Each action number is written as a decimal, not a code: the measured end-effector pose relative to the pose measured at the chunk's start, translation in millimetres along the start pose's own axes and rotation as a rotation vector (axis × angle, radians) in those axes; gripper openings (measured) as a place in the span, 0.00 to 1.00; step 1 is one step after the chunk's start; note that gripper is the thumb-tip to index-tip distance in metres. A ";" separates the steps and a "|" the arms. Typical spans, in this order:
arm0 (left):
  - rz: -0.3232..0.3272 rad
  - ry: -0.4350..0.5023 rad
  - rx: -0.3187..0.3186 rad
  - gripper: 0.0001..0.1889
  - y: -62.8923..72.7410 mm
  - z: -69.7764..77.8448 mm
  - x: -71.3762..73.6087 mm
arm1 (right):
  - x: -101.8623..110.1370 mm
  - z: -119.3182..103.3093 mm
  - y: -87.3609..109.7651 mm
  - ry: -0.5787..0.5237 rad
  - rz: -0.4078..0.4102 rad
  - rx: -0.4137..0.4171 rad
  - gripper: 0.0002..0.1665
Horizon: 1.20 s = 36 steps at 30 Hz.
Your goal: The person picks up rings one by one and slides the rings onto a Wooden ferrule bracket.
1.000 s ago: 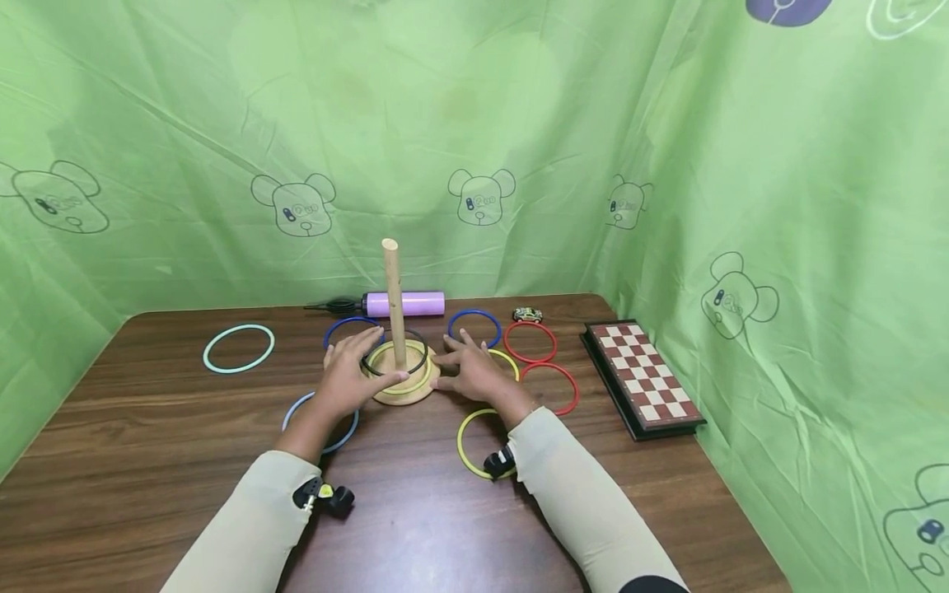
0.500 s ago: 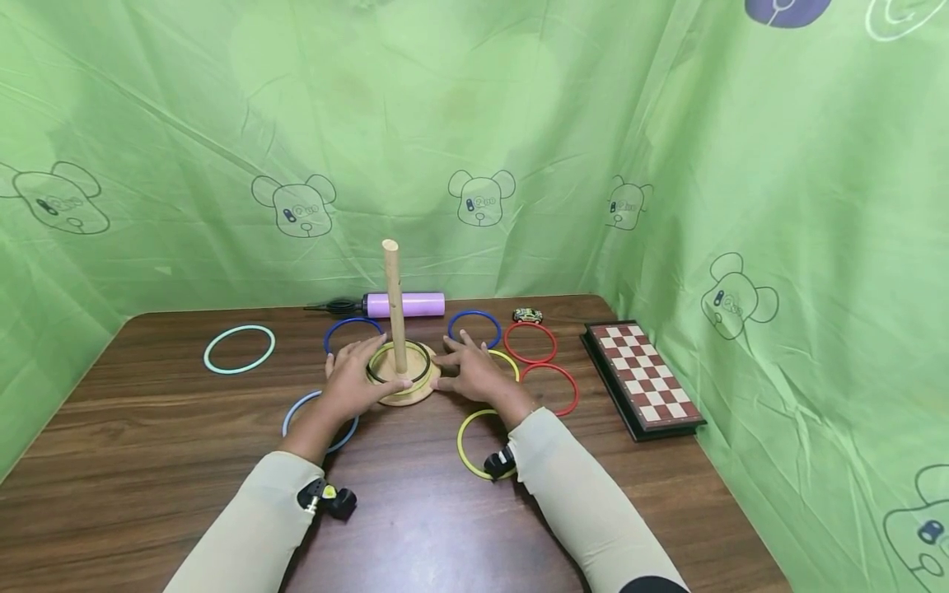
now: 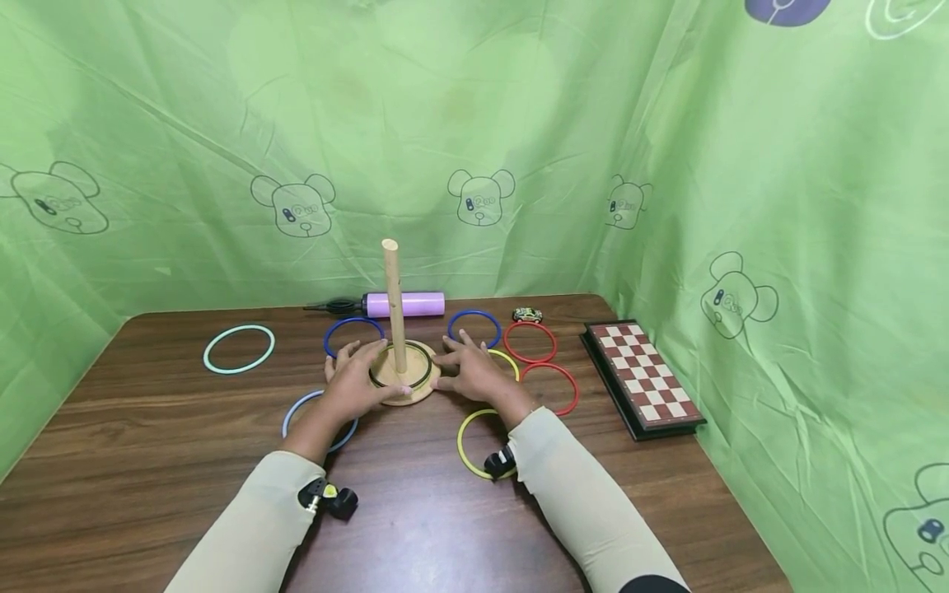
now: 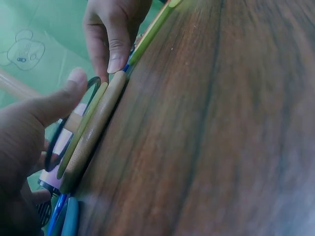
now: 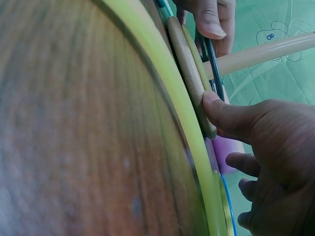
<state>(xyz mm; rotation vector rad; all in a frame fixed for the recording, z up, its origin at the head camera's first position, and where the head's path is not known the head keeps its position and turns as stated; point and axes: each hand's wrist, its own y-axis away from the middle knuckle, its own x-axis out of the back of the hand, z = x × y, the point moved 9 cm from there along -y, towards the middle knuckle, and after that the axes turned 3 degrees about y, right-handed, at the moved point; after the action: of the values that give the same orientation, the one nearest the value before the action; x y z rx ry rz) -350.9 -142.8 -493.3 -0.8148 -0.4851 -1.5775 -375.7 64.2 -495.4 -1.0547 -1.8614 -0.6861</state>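
A wooden ring-toss stand (image 3: pixel 396 309), a round base with an upright peg, stands on the table in the head view. My left hand (image 3: pixel 352 382) holds a black ring (image 5: pixel 215 64) between thumb and fingers, around the peg and close over the base. In the left wrist view, a yellow-green ring (image 4: pixel 80 135) lies on the base under the black ring, a narrow gap between them on the near side. My right hand (image 3: pixel 474 372) holds the base at its right edge with thumb and index finger; its other fingers spread past the rim.
Around the stand lie a pale cyan ring (image 3: pixel 208 356), a light blue ring (image 3: pixel 287 412), two dark blue rings, two red rings (image 3: pixel 574 387) and two yellow rings (image 3: pixel 461 445). Behind are a purple pump (image 3: pixel 411 304) and a toy car (image 3: pixel 527 315); at right, a chessboard (image 3: pixel 645 371).
My left hand has lowered the black ring along the peg, from tilted above the base to nearly flat over the yellow-green ring. My right hand has stayed at the base's edge.
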 end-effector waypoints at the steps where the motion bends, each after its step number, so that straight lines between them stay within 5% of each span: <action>1: -0.001 -0.003 -0.003 0.56 -0.3 0.5 -0.3 | 0.0 0.2 -0.2 0.000 0.000 0.000 0.34; 27: 0.004 -0.111 -0.039 0.63 0.9 2.7 0.2 | -0.8 2.2 -1.0 0.014 0.010 -0.013 0.33; 36: 0.064 -0.158 -0.028 0.64 1.1 -11.0 27.3 | 0.2 2.3 -0.5 0.000 0.018 -0.011 0.33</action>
<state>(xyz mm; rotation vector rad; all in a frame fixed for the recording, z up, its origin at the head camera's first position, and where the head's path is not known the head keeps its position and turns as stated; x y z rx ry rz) -352.8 -169.4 -480.7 -0.9727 -0.5460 -1.4702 -377.1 65.7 -496.3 -1.0770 -1.8474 -0.6861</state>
